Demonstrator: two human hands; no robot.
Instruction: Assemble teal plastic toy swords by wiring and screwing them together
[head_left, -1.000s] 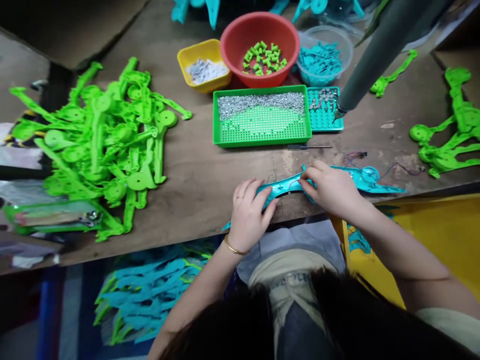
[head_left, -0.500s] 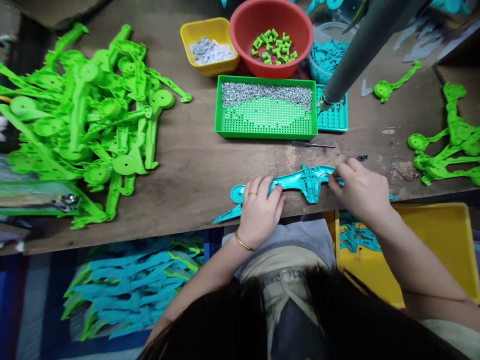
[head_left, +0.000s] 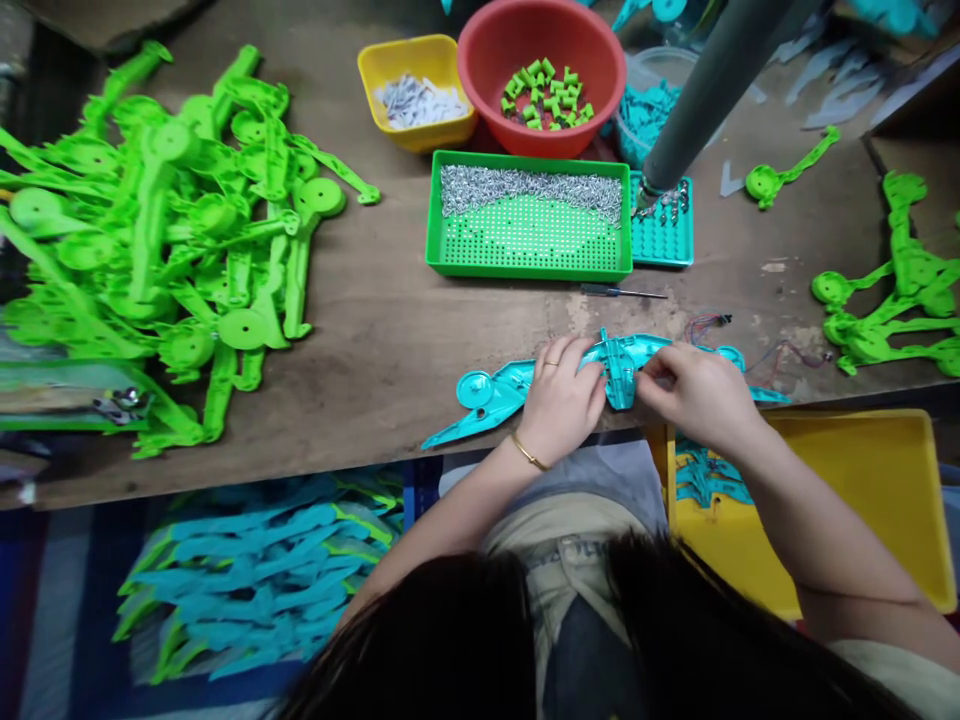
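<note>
A long teal plastic frame (head_left: 499, 395) lies across the wooden bench near its front edge, a ribbed crosspiece at its middle and a round disc toward each end. My left hand (head_left: 562, 400) grips it just left of the crosspiece, fingers bent over its surface. Right of the crosspiece, my right hand (head_left: 694, 395) is closed, thumb and fingertips pinched together close to the frame; whatever is between them is hidden. Thin coloured wires (head_left: 705, 325) with a small dark connector lie just beyond that hand. A slim screwdriver (head_left: 622, 292) rests behind the frame.
A green tray (head_left: 529, 265) of small screws stands beyond, beside a teal tray (head_left: 664, 245), a red bowl (head_left: 480, 60) and a yellow tub (head_left: 375, 85). Green parts (head_left: 157, 220) are heaped left. A grey pole (head_left: 705, 110) slants overhead. A yellow bin (head_left: 862, 490) sits below right.
Both hands have moved toward the frame's crosspiece: my left hand to the right, my right hand slightly left. The frame's right end and the wires now show more.
</note>
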